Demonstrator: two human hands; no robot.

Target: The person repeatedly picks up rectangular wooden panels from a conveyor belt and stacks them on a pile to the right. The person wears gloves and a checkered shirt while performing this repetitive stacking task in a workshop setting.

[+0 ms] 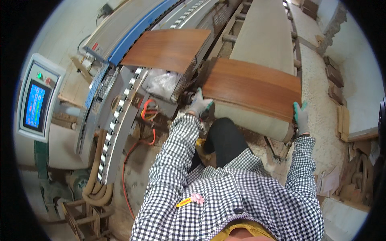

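Observation:
A reddish-brown wood-grain panel (250,87) lies across the end of a pale conveyor belt (262,36), with what looks like another board edge under its near side. My left hand (199,104), in a grey and green work glove, is at the panel's left end near the front corner. At the right end my right hand (301,116), gloved alike, touches the edge with its fingers raised. Whether either hand bears any weight cannot be seen. A second wood-grain panel (167,48) lies on the machine at the upper left, its far edge against the blue guide rail (138,33).
A control panel with a lit screen (36,105) stands at the far left. A roller track (120,120) runs beside the machine. An orange-red hose (124,168) trails down to the floor. Stacked boards (342,123) lean by the right wall, and a wooden frame (87,220) stands lower left.

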